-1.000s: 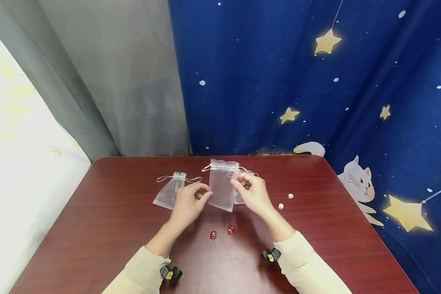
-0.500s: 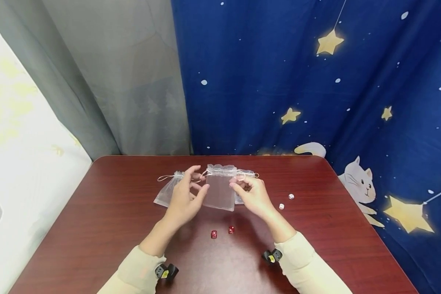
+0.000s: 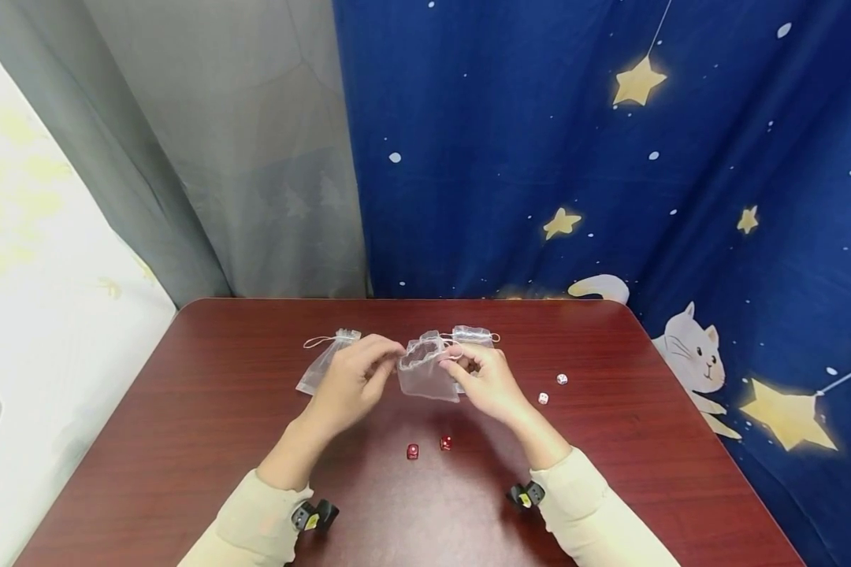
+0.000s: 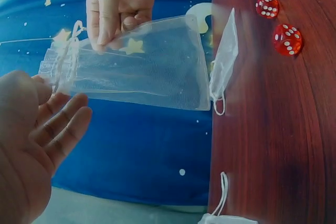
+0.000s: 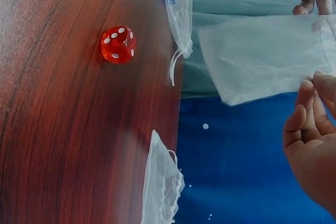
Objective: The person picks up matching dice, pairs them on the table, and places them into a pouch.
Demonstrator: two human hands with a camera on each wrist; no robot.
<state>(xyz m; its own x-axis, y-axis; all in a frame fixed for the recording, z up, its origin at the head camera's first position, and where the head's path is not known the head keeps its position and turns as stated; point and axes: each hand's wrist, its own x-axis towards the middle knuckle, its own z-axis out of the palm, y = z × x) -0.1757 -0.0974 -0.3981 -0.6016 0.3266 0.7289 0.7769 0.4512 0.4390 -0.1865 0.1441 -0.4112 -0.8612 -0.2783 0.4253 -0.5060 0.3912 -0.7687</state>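
Note:
A sheer white drawstring organza bag (image 3: 429,382) is held up above the table between both hands. My left hand (image 3: 347,382) pinches its ruffled mouth between thumb and index finger, the other fingers spread apart in the left wrist view. Further along, my right hand (image 3: 491,379) pinches the bag's side edge with thumb and fingertips. No contents show through the mesh of this bag (image 4: 142,61). Below the hands, two red dice lie on the table, a left red die (image 3: 413,452) and a right red die (image 3: 446,443).
A second organza bag (image 3: 317,372) lies behind my left hand, with something blue and dotted inside in the right wrist view. Another bag (image 3: 472,335) lies behind my right hand. Two white dice (image 3: 543,398) sit to the right on the reddish-brown table (image 3: 638,457).
My left hand has let go of the bag's side, moved up and taken its mouth. The bag's top has tipped toward me. My right hand has stayed nearly in place.

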